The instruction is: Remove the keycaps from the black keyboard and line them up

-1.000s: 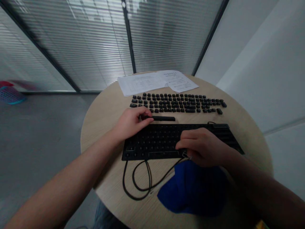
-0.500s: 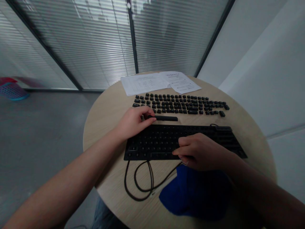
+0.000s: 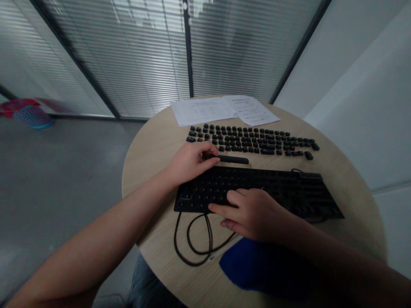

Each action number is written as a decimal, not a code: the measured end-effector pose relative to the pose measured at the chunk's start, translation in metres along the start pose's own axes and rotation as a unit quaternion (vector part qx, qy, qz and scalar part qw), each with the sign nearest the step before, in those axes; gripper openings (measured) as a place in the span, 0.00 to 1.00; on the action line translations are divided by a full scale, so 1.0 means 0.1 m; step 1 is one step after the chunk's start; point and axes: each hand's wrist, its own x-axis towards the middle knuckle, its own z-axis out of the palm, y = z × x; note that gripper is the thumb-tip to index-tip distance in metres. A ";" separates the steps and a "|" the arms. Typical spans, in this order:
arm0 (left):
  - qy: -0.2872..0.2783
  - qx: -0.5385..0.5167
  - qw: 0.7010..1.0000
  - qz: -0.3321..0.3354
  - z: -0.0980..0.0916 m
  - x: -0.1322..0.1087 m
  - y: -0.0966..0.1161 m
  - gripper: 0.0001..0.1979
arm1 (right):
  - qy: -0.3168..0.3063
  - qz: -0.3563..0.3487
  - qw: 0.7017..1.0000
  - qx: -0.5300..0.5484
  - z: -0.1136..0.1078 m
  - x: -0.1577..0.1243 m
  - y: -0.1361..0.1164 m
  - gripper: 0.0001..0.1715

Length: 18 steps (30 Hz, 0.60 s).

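Observation:
Just behind the black keyboard (image 3: 289, 188), whose keycaps are off, my left hand (image 3: 194, 162) pinches the left end of a long black spacebar keycap (image 3: 236, 160) between thumb and fingers. The keycap lies level, close to the table. My right hand (image 3: 248, 214) is over the keyboard's front edge, index finger stretched out to the left and its tip at the bottom row of key posts. Its other fingers are partly bent, and nothing shows in them. Behind the keycap, rows of loose black keycaps (image 3: 244, 140) lie on the table.
Printed papers (image 3: 205, 111) lie at the back of the round wooden table (image 3: 144, 158). A looped black cable (image 3: 210, 239) rests in front of the keyboard, beside a blue cloth (image 3: 247, 263) under my right forearm. A basket (image 3: 34, 116) stands on the floor at left.
My right hand has slid left along the keyboard's front edge, and its index finger is more stretched out. My left hand still holds the spacebar keycap. The whole view has shifted slightly.

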 end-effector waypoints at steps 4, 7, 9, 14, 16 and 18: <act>-0.004 0.008 1.000 0.000 0.01 0.00 0.01 0.06 | 0.010 -0.012 1.000 -0.005 0.02 0.07 -0.06 0.23; -0.003 0.008 1.000 -0.002 0.00 0.00 0.01 0.06 | 0.043 -0.015 0.999 -0.011 -0.03 0.01 -0.02 0.21; -0.001 0.003 1.000 -0.002 0.00 0.00 0.00 0.06 | 0.088 -0.001 0.996 -0.019 -0.10 -0.10 0.07 0.17; -0.002 0.005 1.000 -0.009 -0.02 0.01 0.00 0.07 | 0.100 0.049 0.994 0.017 -0.30 -0.39 0.39 0.13; -0.006 0.003 1.000 -0.012 -0.02 0.01 0.00 0.07 | 0.048 0.056 0.996 0.055 -0.33 -0.43 0.47 0.11; -0.008 0.003 1.000 -0.016 -0.02 0.00 0.00 0.07 | 0.007 0.053 0.994 0.090 -0.33 -0.43 0.50 0.11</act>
